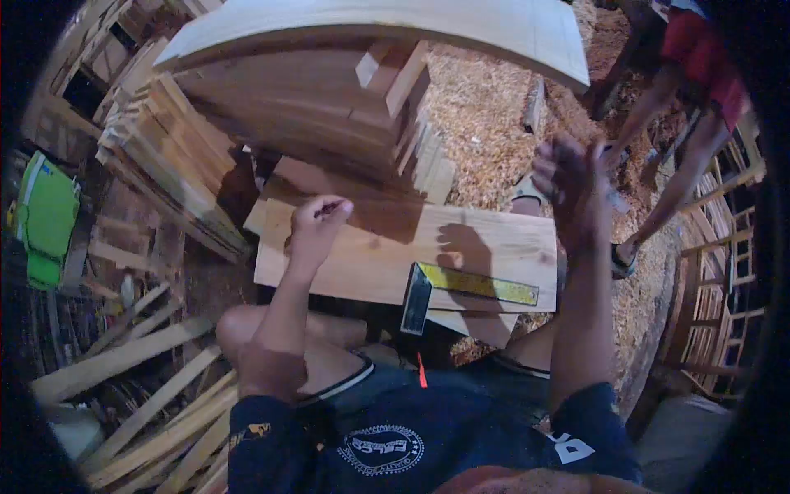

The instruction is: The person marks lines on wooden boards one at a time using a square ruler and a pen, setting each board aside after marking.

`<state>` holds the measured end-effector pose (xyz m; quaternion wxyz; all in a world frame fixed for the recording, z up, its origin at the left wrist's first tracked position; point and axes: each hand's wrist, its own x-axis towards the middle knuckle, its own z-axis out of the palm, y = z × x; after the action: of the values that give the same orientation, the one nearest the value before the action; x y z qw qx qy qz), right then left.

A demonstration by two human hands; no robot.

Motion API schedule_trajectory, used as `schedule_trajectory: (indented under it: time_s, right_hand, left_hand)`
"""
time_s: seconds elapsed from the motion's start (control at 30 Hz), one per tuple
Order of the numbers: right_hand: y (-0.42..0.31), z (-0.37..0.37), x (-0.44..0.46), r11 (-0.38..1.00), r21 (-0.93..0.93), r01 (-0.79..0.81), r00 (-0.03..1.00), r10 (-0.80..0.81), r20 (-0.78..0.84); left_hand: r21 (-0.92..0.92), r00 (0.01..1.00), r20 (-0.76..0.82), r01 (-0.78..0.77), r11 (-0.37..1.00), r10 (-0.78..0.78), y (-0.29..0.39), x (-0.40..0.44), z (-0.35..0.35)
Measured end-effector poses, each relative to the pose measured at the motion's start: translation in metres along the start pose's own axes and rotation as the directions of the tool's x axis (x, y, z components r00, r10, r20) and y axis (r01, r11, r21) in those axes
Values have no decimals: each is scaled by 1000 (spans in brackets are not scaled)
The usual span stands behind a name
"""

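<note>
In the head view, a yellow-bladed, dark-handled square (465, 282) is laid on a pale plank (354, 267), lower centre. The right grip (570, 183) is spread; whether anything is pinched by the curled left grip (316, 226) cannot be told. Shavings (477, 107) are strewn upper right.

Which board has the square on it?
The upper board by the knees: the yellow-bladed square lies on it; the pale board at picture top bears none.

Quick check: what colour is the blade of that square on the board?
The square's blade is yellow with dark markings; the head view shows it.
</note>
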<state>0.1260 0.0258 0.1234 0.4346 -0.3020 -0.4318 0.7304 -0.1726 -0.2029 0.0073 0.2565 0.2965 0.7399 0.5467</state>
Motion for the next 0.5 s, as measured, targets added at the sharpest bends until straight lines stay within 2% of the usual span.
schedule_trajectory:
  time_s: [0.03, 0.13, 0.23, 0.27, 0.37, 0.43, 0.5]
  right_hand:
    - [-21, 13, 10, 997, 62, 49, 997, -53, 63]
    - [-61, 54, 37, 997, 38, 64, 995, -67, 77]
    - [-63, 57, 72, 990, -48, 132, 985, -126, 119]
    - [-64, 50, 66, 992, -54, 117, 990, -113, 81]
    - [-60, 24, 50, 993, -71, 98, 979, -84, 187]
    - [-58, 23, 0, 943, -197, 267, 963, -257, 76]
    - [-54, -22, -18, 949, -192, 250, 965, -259, -26]
  left_hand:
    - [-58, 1000, -23, 7, 998, -8, 3, 1, -3]
    - [-199, 999, -18, 36, 979, -40, 34, -2, -1]
    - [-339, 998, 40, 56, 939, -45, 49, 1, 4]
    - [-390, 998, 55, 55, 919, -37, 52, 7, 3]
    - [-583, 998, 68, 51, 811, -15, 78, 18, 0]
    - [-746, 989, 128, 50, 665, 70, 98, 29, -6]
    - [-798, 988, 124, 43, 601, 94, 127, 32, -8]
